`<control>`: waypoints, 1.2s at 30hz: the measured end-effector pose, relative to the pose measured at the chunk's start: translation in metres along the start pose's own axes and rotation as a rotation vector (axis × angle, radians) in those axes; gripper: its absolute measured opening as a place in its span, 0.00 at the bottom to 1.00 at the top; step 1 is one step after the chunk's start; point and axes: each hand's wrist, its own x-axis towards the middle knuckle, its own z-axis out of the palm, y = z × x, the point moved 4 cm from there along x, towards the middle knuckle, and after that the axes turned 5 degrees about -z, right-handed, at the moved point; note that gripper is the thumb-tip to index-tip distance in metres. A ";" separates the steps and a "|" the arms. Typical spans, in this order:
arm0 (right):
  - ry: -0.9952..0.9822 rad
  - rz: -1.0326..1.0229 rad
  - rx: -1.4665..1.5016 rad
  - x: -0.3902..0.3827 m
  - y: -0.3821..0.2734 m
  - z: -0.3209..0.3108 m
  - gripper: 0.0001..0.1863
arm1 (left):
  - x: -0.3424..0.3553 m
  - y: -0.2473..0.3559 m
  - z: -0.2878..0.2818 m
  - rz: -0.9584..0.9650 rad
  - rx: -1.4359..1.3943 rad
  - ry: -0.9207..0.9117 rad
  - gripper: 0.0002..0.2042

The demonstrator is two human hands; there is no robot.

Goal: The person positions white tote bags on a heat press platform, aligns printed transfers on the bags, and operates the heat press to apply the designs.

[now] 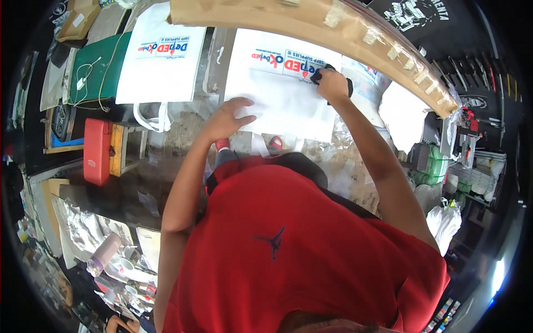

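Note:
A white bag with a red and blue print (280, 105) lies flat in front of me, its handles hanging toward my body. My left hand (233, 116) rests on its lower left part, fingers apart. My right hand (333, 83) grips a black object (348, 87) over the right end of the print; what the object is, I cannot tell. To the left lies a second printed white bag (155, 77) with a handle loop. More white bags (402, 116), some wrapped in clear plastic, sit to the right.
A long tape-patched cardboard piece (305, 16) spans the back. Leftward are a green board (89, 83) with cables, a red case (96, 151) and a cluttered surface with a pink bottle (102, 255). Another person's arm (119, 324) shows at lower left; green wrapped bundles (430, 166) sit at right.

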 end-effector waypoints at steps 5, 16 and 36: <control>0.071 -0.096 0.031 0.010 -0.051 0.010 0.14 | -0.004 0.006 -0.003 -0.010 -0.028 0.019 0.22; 0.302 -0.334 -0.003 0.099 -0.151 0.001 0.13 | 0.002 -0.007 -0.001 0.069 -0.033 -0.007 0.22; 0.293 -0.239 0.337 0.047 -0.020 0.030 0.14 | 0.005 -0.007 -0.005 0.041 -0.161 -0.022 0.21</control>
